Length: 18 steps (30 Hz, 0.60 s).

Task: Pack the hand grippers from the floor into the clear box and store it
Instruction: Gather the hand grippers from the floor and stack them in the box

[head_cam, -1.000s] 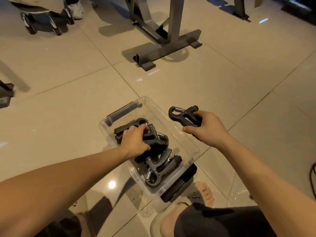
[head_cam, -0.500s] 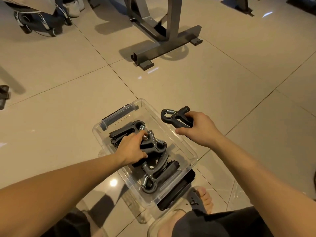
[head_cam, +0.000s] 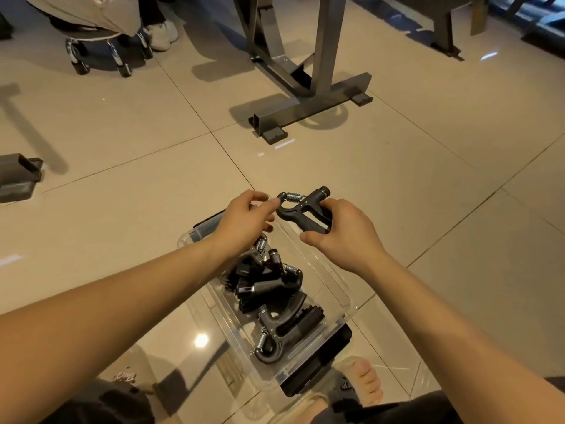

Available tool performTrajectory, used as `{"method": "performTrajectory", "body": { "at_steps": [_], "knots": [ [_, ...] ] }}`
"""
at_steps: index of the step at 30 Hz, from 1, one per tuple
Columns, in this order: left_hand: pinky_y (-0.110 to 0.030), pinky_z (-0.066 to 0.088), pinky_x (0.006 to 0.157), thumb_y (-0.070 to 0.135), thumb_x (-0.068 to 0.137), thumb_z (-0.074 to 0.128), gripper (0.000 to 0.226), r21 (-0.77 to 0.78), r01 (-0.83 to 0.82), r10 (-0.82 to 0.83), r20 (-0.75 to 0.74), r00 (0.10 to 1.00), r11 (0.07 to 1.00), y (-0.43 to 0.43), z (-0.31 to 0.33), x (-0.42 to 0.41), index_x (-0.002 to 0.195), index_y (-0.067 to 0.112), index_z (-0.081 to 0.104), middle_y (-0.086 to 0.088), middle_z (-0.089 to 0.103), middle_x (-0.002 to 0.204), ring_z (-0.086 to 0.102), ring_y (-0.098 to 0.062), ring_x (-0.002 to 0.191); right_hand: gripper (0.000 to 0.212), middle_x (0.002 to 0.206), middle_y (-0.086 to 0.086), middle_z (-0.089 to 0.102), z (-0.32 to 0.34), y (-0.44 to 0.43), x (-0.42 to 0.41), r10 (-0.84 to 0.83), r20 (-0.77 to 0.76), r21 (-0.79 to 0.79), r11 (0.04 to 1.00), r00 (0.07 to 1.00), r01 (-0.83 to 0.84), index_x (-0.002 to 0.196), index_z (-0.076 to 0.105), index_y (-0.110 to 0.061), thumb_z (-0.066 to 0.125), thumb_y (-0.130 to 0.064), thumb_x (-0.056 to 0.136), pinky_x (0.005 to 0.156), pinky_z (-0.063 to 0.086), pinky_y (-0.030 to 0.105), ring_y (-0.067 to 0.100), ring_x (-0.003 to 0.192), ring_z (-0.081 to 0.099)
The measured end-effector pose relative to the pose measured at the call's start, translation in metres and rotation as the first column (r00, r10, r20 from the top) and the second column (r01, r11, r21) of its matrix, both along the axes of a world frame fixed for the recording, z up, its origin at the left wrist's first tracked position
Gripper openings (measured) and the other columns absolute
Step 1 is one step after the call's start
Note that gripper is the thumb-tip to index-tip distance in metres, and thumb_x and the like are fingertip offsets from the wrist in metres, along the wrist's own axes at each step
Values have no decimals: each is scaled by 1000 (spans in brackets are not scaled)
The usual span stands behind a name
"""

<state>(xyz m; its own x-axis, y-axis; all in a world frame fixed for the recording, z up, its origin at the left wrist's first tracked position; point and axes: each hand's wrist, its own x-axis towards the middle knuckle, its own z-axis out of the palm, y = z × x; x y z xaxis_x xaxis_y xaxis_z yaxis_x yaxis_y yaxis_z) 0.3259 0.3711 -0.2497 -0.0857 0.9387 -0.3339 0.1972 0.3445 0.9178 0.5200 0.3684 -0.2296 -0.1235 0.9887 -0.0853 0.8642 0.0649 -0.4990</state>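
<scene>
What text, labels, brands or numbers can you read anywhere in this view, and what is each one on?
No text here can be read.
Pinkish mark on something dark at the lower left: too blurred to read.
Pale mark on the dark sandal: too small to read.
Raised black plastic hand gripper with a steel spring: no lettering visible.
Clear plastic box: no label visible.

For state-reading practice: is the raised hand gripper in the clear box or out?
Out: the right hand grips the hand gripper above the far end of the clear box, left hand touching its spring.
</scene>
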Motion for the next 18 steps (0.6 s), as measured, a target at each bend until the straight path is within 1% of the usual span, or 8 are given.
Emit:
{"method": "performTrajectory", "body": {
  "at_steps": [2,4,6,10,12,15,16,18],
  "knots": [
    [-40,54,82,41,96,64,34,5,-34,34,99,995,999,1,23,11,122,20,60,-6,75,96,72,-19,77,49,99,-5,57,13,-3,-12,-1,11,76,997,1000,1,116,59,-23,74,-51,78,66,38,31,17,86,57],
    [-36,54,78,32,98,64,27,35,-98,93,135,986,995,0,38,16,123,24,57,-5,76,95,73,-17,77,56,105,-5,54,22,-9,-22,-8,5,152,988,1000,7,125,55,-23,73,-52,81,73,41,31,16,92,55],
    [-31,56,71,21,98,64,25,69,-178,164,174,971,982,-2,49,13,121,26,57,-7,76,90,72,-13,72,61,112,-6,54,27,-14,-31,1,20,220,976,1000,-5,130,51,-23,71,-56,82,79,45,31,15,99,56],
    [-37,60,72,11,96,66,27,44,-221,205,229,951,974,7,59,-2,122,18,64,-15,75,88,68,-20,66,57,106,-11,54,37,-18,-36,55,29,244,968,998,-61,124,54,-26,59,-68,86,72,42,29,10,90,54],
    [-35,58,67,9,96,66,26,28,-178,168,217,961,984,15,64,-13,120,19,67,-13,74,86,66,-18,63,48,100,-13,57,47,-14,-32,54,13,298,953,998,-55,117,60,-27,53,-66,91,70,44,29,7,83,54],
    [-29,58,63,9,97,62,25,25,16,-20,183,983,1000,24,75,-30,115,24,70,-9,71,93,67,-14,69,34,92,-12,60,64,0,-19,-29,-75,371,927,997,55,108,65,-25,58,-54,94,70,49,32,6,76,55],
    [-27,57,63,10,99,61,25,26,94,-97,177,979,995,26,78,-34,116,26,71,-6,70,93,66,-13,72,32,93,-10,61,68,6,-14,-40,-109,324,943,993,73,107,66,-23,60,-52,93,70,50,32,7,75,57],
    [-26,53,66,15,101,58,27,34,215,-217,154,964,976,29,83,-39,120,29,71,-2,68,94,64,-13,78,30,92,-6,68,74,13,-7,6,-272,62,998,962,12,105,70,-20,65,-46,92,70,52,32,10,75,64]
  ]
}}
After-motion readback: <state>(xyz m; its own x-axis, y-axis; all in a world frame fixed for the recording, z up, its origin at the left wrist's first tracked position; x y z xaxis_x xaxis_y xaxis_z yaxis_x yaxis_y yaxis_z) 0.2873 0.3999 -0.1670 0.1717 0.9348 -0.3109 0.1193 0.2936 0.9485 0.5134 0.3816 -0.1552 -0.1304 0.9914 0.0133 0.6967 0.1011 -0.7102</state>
